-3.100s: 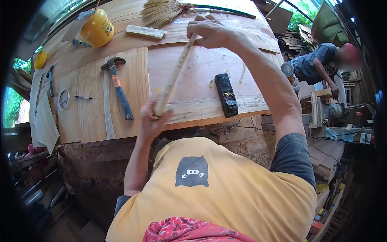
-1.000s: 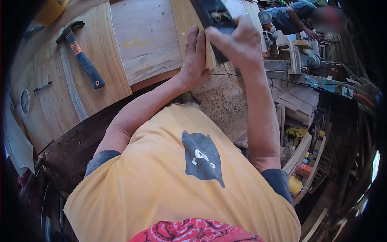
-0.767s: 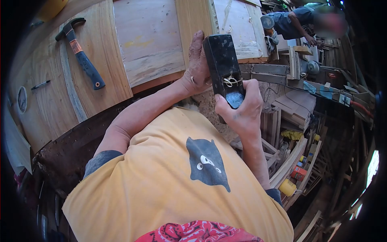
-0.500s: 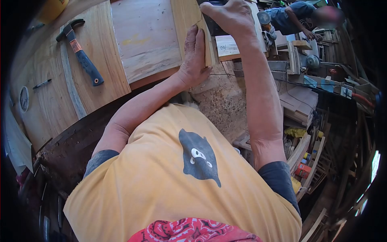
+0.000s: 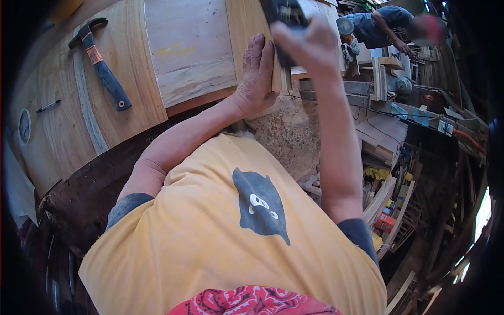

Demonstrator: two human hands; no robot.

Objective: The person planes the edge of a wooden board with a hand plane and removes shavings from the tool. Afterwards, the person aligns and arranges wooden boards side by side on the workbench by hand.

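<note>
My left hand (image 5: pixel 254 79) rests flat on the pale wooden strip (image 5: pixel 242 21) along the panel (image 5: pixel 191 42), its fingers stretched out and pointing away from me. My right hand (image 5: pixel 313 44), blurred by motion, is closed on a long black block-like tool (image 5: pixel 286 52) just right of my left hand. The tool lies along the strip's right edge; its exact kind is hard to make out. Most of the fingers on that side are hidden. A claw hammer (image 5: pixel 108 81) with a dark grip and orange band lies on the wood to the left.
A pen (image 5: pixel 48 106) and a round white-rimmed object (image 5: pixel 24 126) lie on the boards at far left. Wood shavings (image 5: pixel 286 128) cover the ground below the bench. At upper right another person (image 5: pixel 388 26) works near timber. Wood offcuts (image 5: pixel 386 202) are stacked on the right.
My right hand and the black tool have moved toward me along the wooden strip. My left hand stays on the strip. The view has shifted slightly.
</note>
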